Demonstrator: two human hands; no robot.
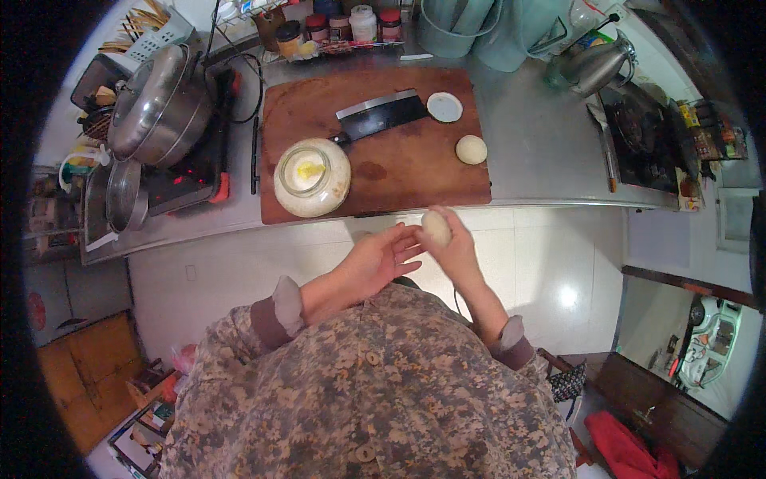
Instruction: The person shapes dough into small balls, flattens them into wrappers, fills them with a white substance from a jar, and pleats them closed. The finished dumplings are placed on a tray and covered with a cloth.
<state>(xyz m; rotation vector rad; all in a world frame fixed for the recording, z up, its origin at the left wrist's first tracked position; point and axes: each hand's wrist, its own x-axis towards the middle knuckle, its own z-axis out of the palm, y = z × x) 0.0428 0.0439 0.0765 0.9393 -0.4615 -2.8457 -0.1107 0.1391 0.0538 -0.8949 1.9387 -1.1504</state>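
Just off the front edge of the wooden cutting board [413,173], my right hand [456,245] holds a pale, rounded dough ball [437,229]. My left hand [383,254] is beside it, palm turned up and fingers spread, its fingertips close to the right hand; whether they touch the ball is unclear. A similar dough ball [471,149] rests at the board's right edge. An open glass jar [335,191] with whitish contents and something yellow on top stands at the board's front left. A cleaver [383,115] lies behind it, its blade near a round white lid [444,108].
Left of the board, a large lidded steel pot [173,114] stands on a cooktop [188,179]. Behind are lidded jars [363,25] and grey-green buckets [458,36]. To the right are a steel jug [598,66], a long-handled spatula [607,149] and another stove [646,138].
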